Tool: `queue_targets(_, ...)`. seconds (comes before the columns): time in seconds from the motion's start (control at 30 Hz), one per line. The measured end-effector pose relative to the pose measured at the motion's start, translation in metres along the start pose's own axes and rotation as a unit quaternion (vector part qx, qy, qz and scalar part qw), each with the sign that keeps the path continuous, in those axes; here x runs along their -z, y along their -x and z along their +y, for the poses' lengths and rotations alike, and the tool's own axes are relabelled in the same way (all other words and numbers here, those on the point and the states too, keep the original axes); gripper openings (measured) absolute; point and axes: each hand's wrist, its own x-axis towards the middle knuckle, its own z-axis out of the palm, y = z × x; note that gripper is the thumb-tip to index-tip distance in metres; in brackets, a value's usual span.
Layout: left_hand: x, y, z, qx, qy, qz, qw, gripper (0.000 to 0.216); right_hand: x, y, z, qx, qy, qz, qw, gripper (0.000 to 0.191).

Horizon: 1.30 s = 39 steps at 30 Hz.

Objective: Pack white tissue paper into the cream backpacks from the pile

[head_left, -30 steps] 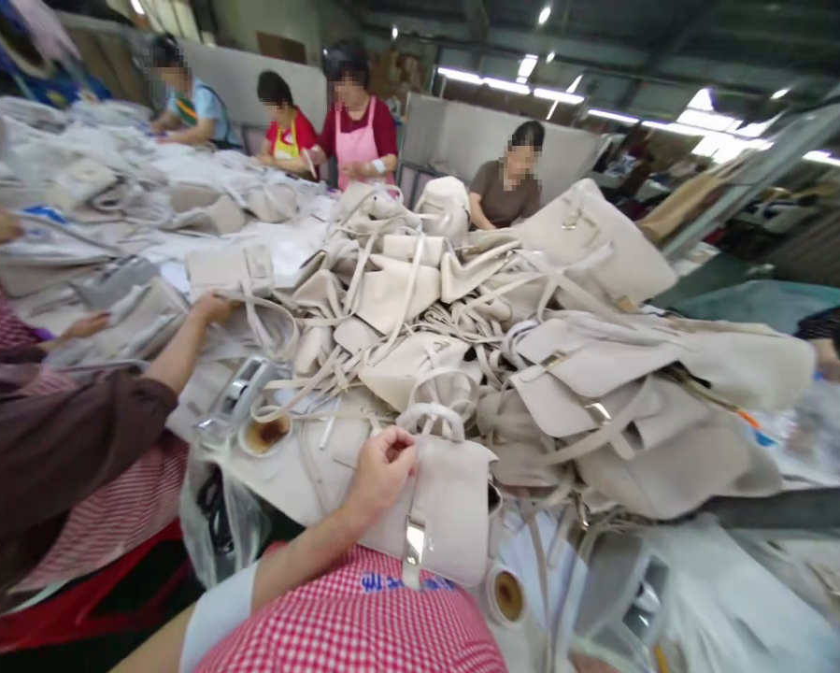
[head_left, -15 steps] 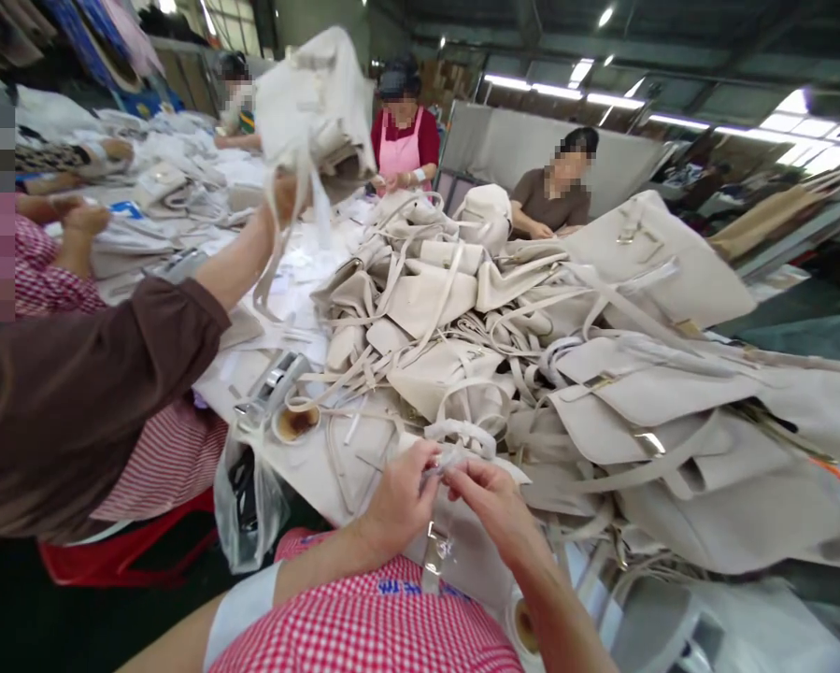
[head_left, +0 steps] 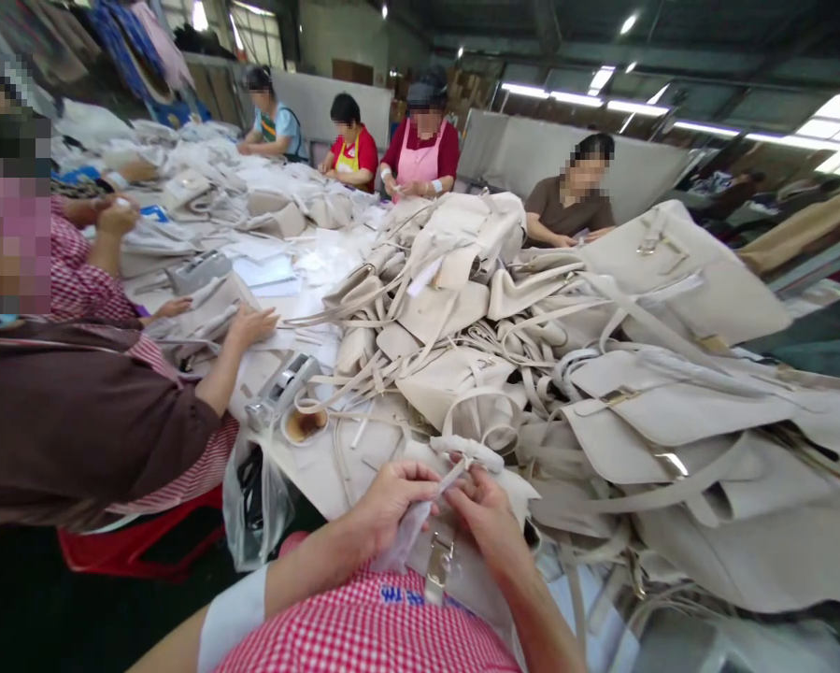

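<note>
My left hand [head_left: 390, 500] and my right hand [head_left: 486, 509] meet just above my lap, both pinching a thin white wrapping strip [head_left: 420, 519] on the handle [head_left: 467, 451] of a small beige handbag [head_left: 462, 561]. The bag lies against my red checked apron, its silver clasp [head_left: 439, 570] hanging down in front. A big heap of beige handbags and straps [head_left: 566, 374] rises right behind my hands.
A co-worker in a brown sleeve [head_left: 83, 421] sits at my left, a hand [head_left: 251, 325] on a bag. A tape roll [head_left: 305, 425] and dispenser [head_left: 279, 393] lie near the table edge. A plastic bag [head_left: 255, 505] hangs there. Several people work at the far side.
The co-worker's raised arm has put the lifted bag down and rests on the table. My hands have dropped slightly while still working the strip on the handle.
</note>
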Motion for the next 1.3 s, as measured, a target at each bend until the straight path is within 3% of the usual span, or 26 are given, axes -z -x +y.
queue_targets(0.13, -0.003, 0.004, -0.004, -0.051, 0.033, 0.012, 0.998, 0.032, -0.008, -0.006, 0.004, 0.065, -0.032, 0.07, 0.995, 0.051)
queue_targets(0.23, -0.006, 0.005, -0.006, -0.067, 0.053, 0.026, 0.996, 0.037, -0.01, -0.007, 0.002, 0.066, -0.055, 0.088, 0.992, 0.05)
queue_targets(0.37, -0.004, 0.006, -0.006, -0.05, 0.091, 0.021, 0.994, 0.037, -0.008, 0.0, -0.002, -0.003, -0.139, -0.006, 0.99, 0.059)
queue_targets(0.53, 0.001, 0.004, -0.01, 0.005, 0.15, -0.058, 0.987, 0.038, -0.007, 0.006, -0.003, -0.041, -0.238, -0.088, 0.966, 0.054)
queue_targets(0.73, 0.002, 0.003, -0.01, 0.017, 0.153, -0.045, 0.987, 0.034, 0.002, 0.0, 0.006, 0.002, -0.129, -0.094, 0.987, 0.058)
queue_targets(0.97, 0.003, 0.006, 0.0, 0.122, 0.156, -0.144, 0.97, 0.021, 0.01, 0.0, 0.02, 0.094, -0.071, -0.071, 0.99, 0.039)
queue_targets(1.07, 0.002, 0.004, -0.008, 0.094, 0.157, -0.113, 0.977, 0.025, 0.007, 0.0, 0.022, 0.124, -0.031, -0.015, 0.992, 0.034)
queue_targets(1.17, 0.003, 0.003, -0.016, 0.051, 0.145, -0.068, 0.986, 0.034, 0.011, 0.004, 0.02, 0.091, -0.021, 0.019, 0.995, 0.039)
queue_targets(1.3, 0.004, 0.005, -0.016, 0.032, 0.146, -0.058, 0.987, 0.033, 0.015, 0.014, 0.013, 0.057, -0.05, -0.039, 0.996, 0.061)
